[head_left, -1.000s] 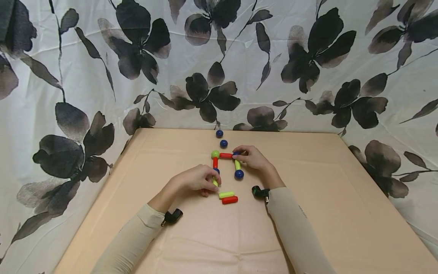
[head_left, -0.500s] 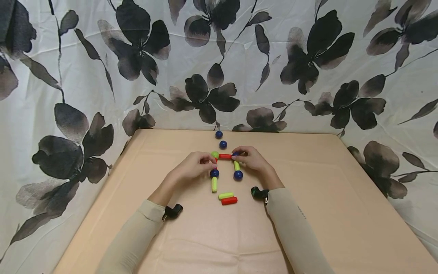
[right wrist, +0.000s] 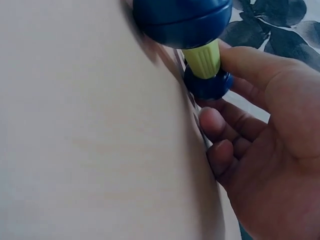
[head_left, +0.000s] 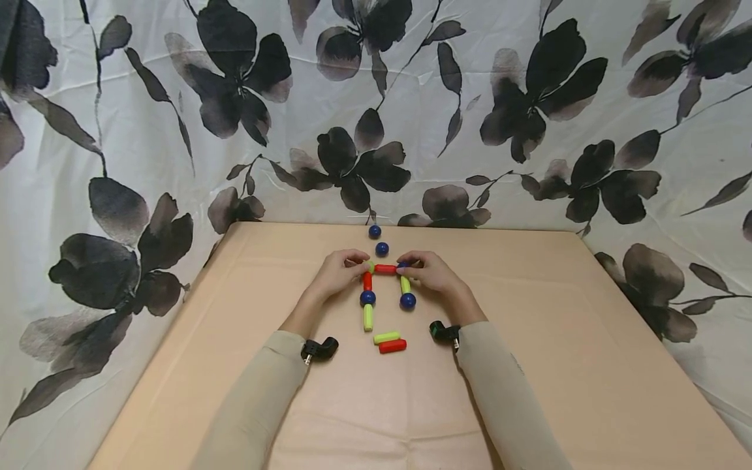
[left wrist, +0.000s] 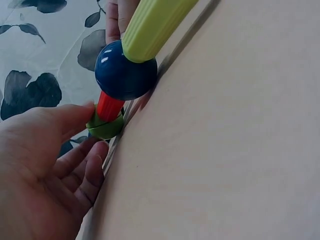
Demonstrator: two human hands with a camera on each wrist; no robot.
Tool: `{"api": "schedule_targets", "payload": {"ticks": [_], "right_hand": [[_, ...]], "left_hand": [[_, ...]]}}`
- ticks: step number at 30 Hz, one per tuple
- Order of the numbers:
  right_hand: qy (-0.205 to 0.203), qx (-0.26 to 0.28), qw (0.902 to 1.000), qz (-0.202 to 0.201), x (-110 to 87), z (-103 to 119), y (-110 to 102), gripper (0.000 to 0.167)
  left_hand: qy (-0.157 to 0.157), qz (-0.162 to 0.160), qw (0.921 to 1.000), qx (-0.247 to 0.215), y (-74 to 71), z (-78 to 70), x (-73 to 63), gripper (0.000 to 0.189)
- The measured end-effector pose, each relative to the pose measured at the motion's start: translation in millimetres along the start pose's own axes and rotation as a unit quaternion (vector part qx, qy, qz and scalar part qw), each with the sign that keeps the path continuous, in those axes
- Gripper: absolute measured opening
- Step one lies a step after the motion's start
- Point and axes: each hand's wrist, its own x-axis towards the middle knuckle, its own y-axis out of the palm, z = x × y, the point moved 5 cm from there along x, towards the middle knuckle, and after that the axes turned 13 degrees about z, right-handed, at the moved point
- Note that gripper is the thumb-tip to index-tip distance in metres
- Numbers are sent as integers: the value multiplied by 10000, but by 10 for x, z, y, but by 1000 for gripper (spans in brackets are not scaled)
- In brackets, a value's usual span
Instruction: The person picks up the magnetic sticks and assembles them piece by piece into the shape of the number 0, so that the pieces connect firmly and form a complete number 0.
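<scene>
A joined frame of coloured rods and balls lies on the table. My left hand pinches the green ball at its far left corner. At the far right corner, my right hand holds a blue ball between thumb and fingers. Between both hands runs a red rod. From the green ball a second red rod comes toward me to a blue ball, then a yellow-green rod. On the right side, a yellow-green rod ends in another blue ball.
Two loose blue balls, the nearer ball and the farther ball, sit beyond the frame. Closer to me lie a loose yellow-green rod and a loose red rod. The tan table ends at a floral cloth.
My left hand has moved away from the near left rod, up along the left side to the green ball. My right hand stays at its blue ball.
</scene>
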Motion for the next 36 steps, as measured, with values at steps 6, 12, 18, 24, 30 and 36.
{"api": "schedule_targets", "payload": {"ticks": [6, 12, 18, 24, 30, 36], "right_hand": [[99, -157, 9997, 141, 58, 31, -42, 34], [25, -626, 9979, -154, -44, 164, -73, 33], [-667, -1231, 9901, 135, -260, 669, -76, 19], [-746, -1769, 9520, 2386, -464, 1034, 283, 12], [-441, -2341, 9247, 2970, -559, 1089, 674, 8], [-257, -2767, 9182, 2823, -525, 1078, 786, 9]], "left_hand": [[-20, -6, 9999, -154, 27, 15, 27, 31], [-54, 8, 10000, -83, 29, -25, 24, 31], [-83, 5, 9999, -126, 0, -35, 29, 30], [-93, -51, 9997, -204, -33, -9, 41, 28], [-33, -36, 9995, -322, -11, 15, 35, 27], [-57, -31, 9993, -357, -12, 49, 23, 31]]}}
